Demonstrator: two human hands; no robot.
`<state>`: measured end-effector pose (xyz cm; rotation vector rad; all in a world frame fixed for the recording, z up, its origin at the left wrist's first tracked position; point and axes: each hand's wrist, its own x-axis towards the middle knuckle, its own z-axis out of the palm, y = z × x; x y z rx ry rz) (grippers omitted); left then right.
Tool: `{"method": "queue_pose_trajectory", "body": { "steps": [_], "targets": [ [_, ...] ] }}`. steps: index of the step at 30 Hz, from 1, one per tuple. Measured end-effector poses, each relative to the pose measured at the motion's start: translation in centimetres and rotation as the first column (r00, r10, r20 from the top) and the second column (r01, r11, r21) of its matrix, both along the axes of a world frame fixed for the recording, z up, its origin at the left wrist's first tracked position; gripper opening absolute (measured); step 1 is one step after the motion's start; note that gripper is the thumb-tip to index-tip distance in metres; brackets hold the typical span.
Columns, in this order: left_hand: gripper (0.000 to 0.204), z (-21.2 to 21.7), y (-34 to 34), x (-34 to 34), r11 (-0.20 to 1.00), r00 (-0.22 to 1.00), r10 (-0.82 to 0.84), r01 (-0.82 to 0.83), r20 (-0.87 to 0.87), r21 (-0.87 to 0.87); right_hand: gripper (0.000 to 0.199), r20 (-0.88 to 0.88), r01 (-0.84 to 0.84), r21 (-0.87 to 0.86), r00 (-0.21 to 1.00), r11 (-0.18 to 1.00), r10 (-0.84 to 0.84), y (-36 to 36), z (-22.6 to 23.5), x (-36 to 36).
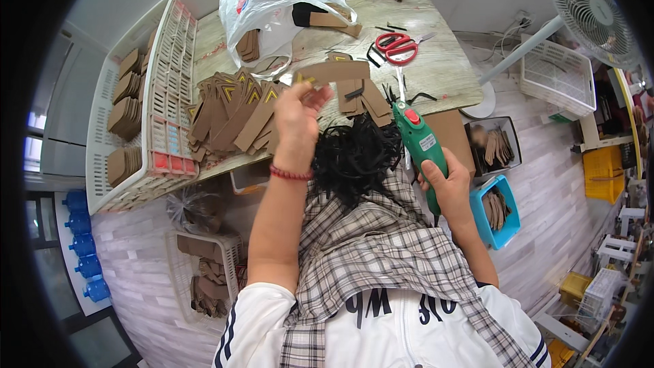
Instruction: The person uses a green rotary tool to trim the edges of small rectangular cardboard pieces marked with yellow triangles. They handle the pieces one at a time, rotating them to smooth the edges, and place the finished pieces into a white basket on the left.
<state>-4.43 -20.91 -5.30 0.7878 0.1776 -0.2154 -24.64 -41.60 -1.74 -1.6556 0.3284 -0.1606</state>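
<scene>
My left hand [300, 112], a red bead bracelet on its wrist, is raised over the table's near edge with its fingers closed on a brown strip [344, 70] bearing a yellow mark. In my right hand [446, 182] is a green electric hand tool [421, 140] with a red button, its thin metal tip pointing away from me over the table. Between my hands, a heap of black strip offcuts [354, 157] lies on my plaid apron. Left of my left hand are overlapping brown pieces with yellow chevrons [228, 112]. More brown pieces [368, 99] lie beyond the offcuts.
Red-handled scissors [396, 49] and a white plastic bag [262, 10] lie on the table [443, 61]. A white crate [163, 95] of brown pieces stands at left. To the right are a blue bin [507, 221], a black bin [514, 143] and a fan [593, 10].
</scene>
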Motion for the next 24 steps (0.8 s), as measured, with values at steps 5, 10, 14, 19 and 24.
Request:
{"method": "queue_pose_trajectory", "body": {
  "steps": [5,10,14,19,24],
  "targets": [
    [0.007,-2.4,-1.8,-4.2,0.921,0.844,-0.369,0.273,-0.39,-0.279,0.032,-0.032,0.015,0.03,0.999,0.999,-0.014,0.5,-0.5,-0.2],
    [0.005,-0.6,-3.6,-5.9,0.839,0.884,-0.418,0.288,-0.208,-0.461,0.033,-0.054,0.04,0.032,0.998,0.999,-0.038,0.5,-0.7,-0.9],
    [0.008,0.9,-4.0,-6.3,0.906,0.947,-0.303,0.253,-0.104,-0.339,0.034,-0.07,0.03,-0.024,0.997,0.999,-0.032,0.8,-0.3,-1.1],
    [0.012,-0.3,-3.6,-5.7,0.94,0.96,-0.28,0.277,0.017,-0.197,0.035,-0.076,-0.011,-0.055,0.997,0.998,0.007,1.0,-0.5,-1.2],
    [0.013,-0.1,-3.6,-5.6,0.979,0.978,-0.182,0.19,0.103,-0.075,0.035,-0.095,-0.059,-0.074,0.994,0.996,0.052,1.1,0.0,-1.1]
  ]
}}
